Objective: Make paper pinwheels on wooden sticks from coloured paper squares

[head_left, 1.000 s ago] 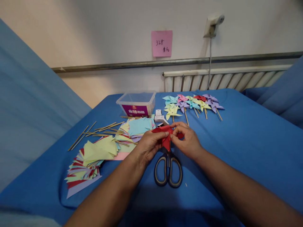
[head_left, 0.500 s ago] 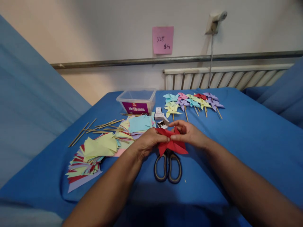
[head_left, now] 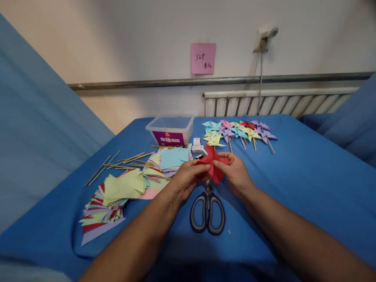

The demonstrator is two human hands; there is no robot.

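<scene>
A red paper pinwheel (head_left: 216, 171) with folded blades is pinched between both my hands, above the table. My left hand (head_left: 189, 174) grips its left side, thumb near the middle. On the other side my right hand (head_left: 235, 170) holds it, with its thumb close to the centre. No stick shows on this pinwheel. Below it lies a pair of scissors (head_left: 208, 213) with dark, grey-lined handles toward me; the hands and paper hide part of the blades. Just behind the pinwheel sit small white boxes (head_left: 197, 149), one partly covered.
Finished pinwheels (head_left: 241, 131) on sticks lie at the back right. To the left are stacks of coloured paper (head_left: 125, 183) and loose thin sticks (head_left: 100, 168). A clear plastic tub (head_left: 170, 129) stands at the back of the blue-covered table (head_left: 293, 188).
The red pinwheel has been turned and tilted in my hands, with one point now upward. My right hand's fingers have moved from above the paper to its right side. The view has shifted slightly.
</scene>
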